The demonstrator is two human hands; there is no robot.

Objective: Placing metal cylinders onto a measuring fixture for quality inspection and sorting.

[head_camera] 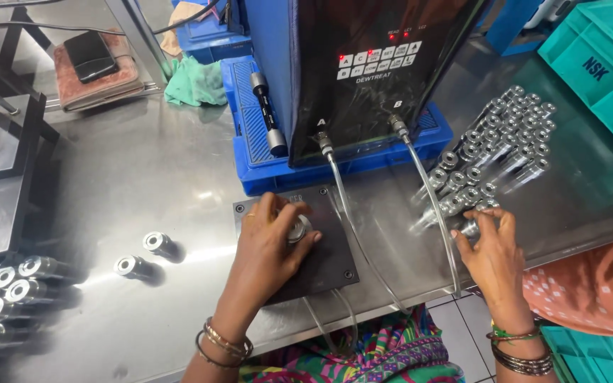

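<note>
Both hands are at work on the steel table (143, 170). The left hand (267, 245) curls its fingers round a small metal cylinder (298, 228), pressing it upright on a dark square fixture plate (328, 262) near the table's front edge. The right hand (494, 252), fingers half bent, touches one cylinder at the near end of a cluster of standing cylinders (494, 152) on the right; whether it has actually gripped one I cannot tell. Two clear tubes (352, 227) run from the plate up to a black control box (370, 71) on a blue crate (264, 163). More cylinders (1, 291) lie at the left. A careless reach could topple the packed cluster. The seat under the left fingers is hidden, and the left pile is cut off.
</note>
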